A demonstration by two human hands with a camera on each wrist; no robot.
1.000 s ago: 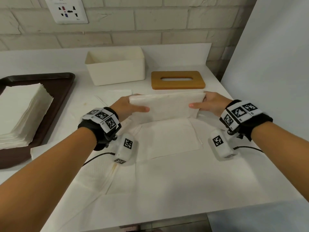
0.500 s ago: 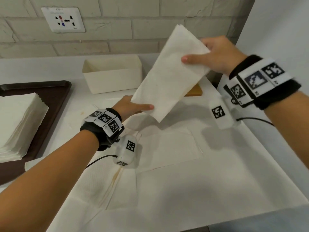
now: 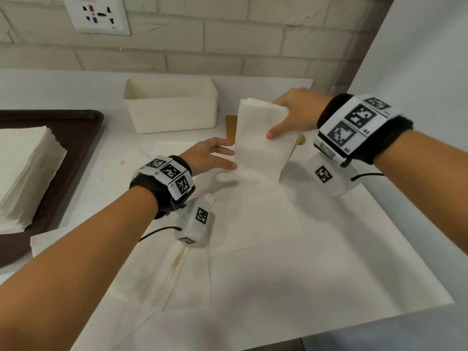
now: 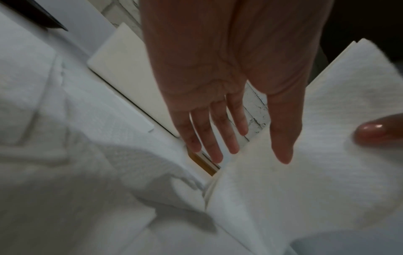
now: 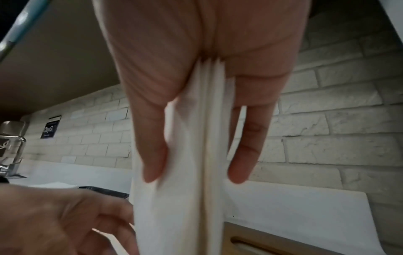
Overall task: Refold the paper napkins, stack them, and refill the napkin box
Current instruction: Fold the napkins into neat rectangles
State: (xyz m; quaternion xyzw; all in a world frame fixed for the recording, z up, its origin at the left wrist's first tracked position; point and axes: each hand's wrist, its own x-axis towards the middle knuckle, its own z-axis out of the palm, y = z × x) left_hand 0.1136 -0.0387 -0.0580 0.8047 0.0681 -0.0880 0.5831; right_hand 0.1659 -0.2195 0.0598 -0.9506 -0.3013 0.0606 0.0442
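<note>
Napkins (image 3: 260, 145), a light, limp folded bundle standing on end on the counter (image 3: 329, 249), pinched at the top by my right hand (image 3: 293, 115), left hand (image 3: 210, 158) flat alongside; best gripped across folded edges.

The desk (image 3: 329, 249) is viewed downward from head height, while the folded napkin (image 3: 260, 145) (shared by all views) is seen closely from beneath each wrist.

A pale painted brick wall (image 3: 228, 34) runs behind a white countertop (image 3: 50, 87). A white multi-socket outlet (image 3: 97, 15) is mounted on the wall, above the countertop. A plain white panel (image 3: 430, 59) stands right of the wall.
</note>
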